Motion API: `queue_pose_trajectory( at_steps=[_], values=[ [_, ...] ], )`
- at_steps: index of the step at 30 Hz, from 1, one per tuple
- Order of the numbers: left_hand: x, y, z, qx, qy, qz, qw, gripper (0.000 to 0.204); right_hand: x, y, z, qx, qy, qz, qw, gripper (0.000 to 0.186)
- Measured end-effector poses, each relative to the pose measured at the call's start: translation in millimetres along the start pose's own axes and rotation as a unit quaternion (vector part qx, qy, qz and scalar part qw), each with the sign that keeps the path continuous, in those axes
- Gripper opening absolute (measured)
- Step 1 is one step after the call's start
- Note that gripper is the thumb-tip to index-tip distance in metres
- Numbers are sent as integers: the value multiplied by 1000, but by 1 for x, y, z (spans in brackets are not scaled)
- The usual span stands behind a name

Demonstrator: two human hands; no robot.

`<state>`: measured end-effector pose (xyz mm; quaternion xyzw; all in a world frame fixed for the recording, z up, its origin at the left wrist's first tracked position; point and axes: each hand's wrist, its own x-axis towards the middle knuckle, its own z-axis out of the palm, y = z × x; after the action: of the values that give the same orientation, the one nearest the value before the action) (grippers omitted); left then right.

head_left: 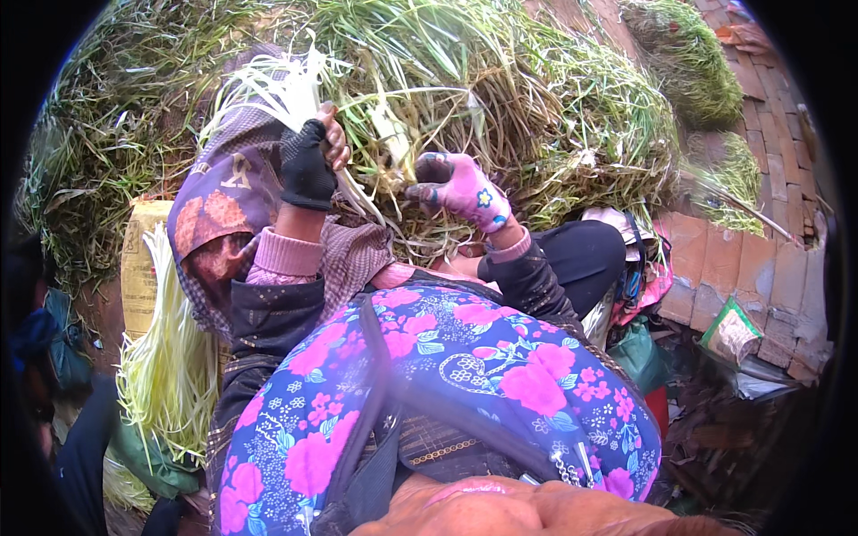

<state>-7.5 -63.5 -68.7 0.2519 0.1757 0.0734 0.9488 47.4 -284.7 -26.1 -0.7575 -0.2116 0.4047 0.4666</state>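
Note:
My left hand (311,161), in a black fingerless glove, is closed around a bunch of long pale stalks (290,94), whitish with yellow-green strands that fan out to the left. A few thin stalks (359,195) trail below that fist. To its right, my right hand (465,192) wears a pink glove with a flower patch and dirty fingertips. Its thumb and fingers curve with a gap between them, and I see nothing gripped there. Just beyond those fingertips is a loose pale yellowish stalk (390,129), lying against a heap of green, grassy stalks (536,116).
Trimmed pale stalks (165,357) lie in a long bundle at the left, over a yellow sack (143,268). A patterned cloth (228,179) lies beside my left arm. More greens (684,62) are piled at the far right, near brick paving (778,134) and a small plastic packet (731,332).

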Motion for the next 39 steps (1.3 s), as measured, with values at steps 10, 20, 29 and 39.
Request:
queue_pose_trajectory(
  at_steps=[10,20,29,39],
  values=[
    [-9,-44,3,228,34,-117,966,17,18,15,16,-128,100,-53,985,27],
    [-13,-32,13,279,-12,37,959,15,20,21,22,316,84,12,945,16],
    [-3,-27,8,387,59,191,900,20,44,93,26,-104,281,78,951,11],
    [-3,-34,9,448,64,215,866,26,34,8,51,132,201,-107,965,15]
  ],
)
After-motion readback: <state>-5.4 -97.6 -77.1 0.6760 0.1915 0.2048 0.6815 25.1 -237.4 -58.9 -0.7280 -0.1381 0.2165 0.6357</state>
